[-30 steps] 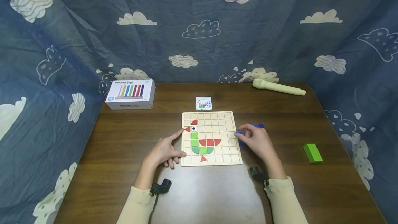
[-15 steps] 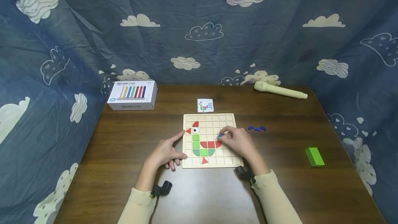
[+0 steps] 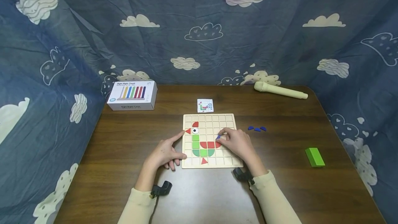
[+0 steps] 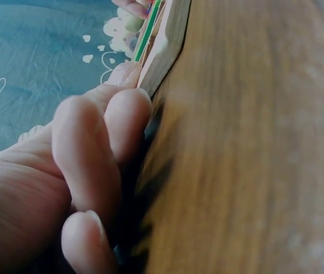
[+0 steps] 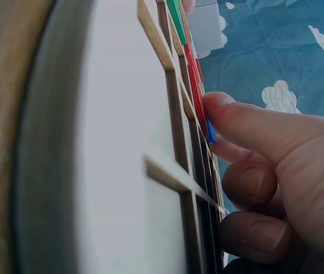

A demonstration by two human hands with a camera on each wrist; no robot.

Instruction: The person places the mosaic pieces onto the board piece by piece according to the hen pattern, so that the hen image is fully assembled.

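Observation:
Thumb and fingertips of my right hand [image 3: 238, 143] pinch a small blue piece [image 3: 218, 136] over the gridded wooden board [image 3: 228, 119], just above the right end of a row of red pieces [image 3: 210, 145]. The right wrist view has this blue piece [image 5: 211, 131] partly hidden behind the thumb. My left hand [image 3: 166, 152] rests at the board's left edge, index finger and thumb spread along it, the other fingers bent. On the board, red, green and teal pieces and a white eye piece [image 3: 195, 130] form a bird shape.
Several blue pieces [image 3: 257, 129] lie on the table right of the board. Behind it is a small picture card [image 3: 205, 105]. A white box [image 3: 133, 96] stands back left, a pale microphone-shaped object [image 3: 280, 90] back right, and a green block [image 3: 314, 157] at the right.
My right hand has moved left from beside the board to over its grid, bringing the blue piece along. The left hand keeps its place at the edge.

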